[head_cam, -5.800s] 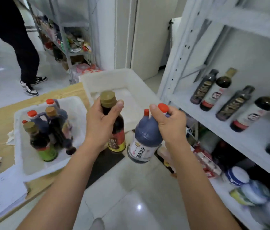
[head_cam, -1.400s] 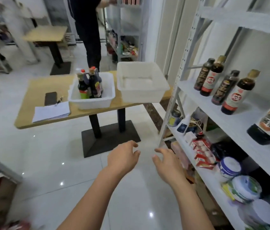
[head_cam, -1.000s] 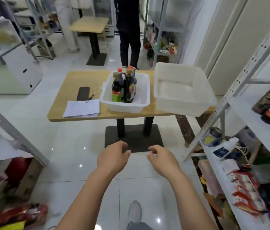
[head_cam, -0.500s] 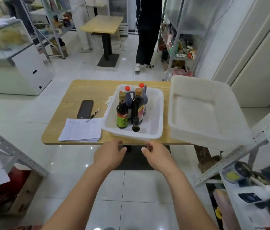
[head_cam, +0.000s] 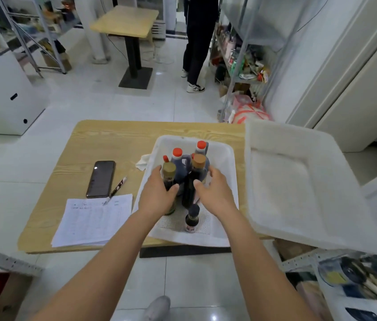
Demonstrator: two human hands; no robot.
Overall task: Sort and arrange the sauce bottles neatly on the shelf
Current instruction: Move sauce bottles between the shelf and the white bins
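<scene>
Gripping, my left hand (head_cam: 157,196): gold-capped sauce bottle (head_cam: 168,169), mid tub (head_cam: 228,163), for shelving.
My right hand (head_cam: 213,192): curved round brown-capped bottle (head_cam: 189,189); hold unclear.

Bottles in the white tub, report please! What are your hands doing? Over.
Left hand grips gold-capped bottle. Right hand curls round brown-capped bottle. Both standing in white tub. Small bottle close in front, between wrists.

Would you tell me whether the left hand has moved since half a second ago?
Yes. Judged against the white plastic tray, the left hand has gone forward from its near rim into it, and now curls round the olive-capped dark sauce bottle.
</scene>
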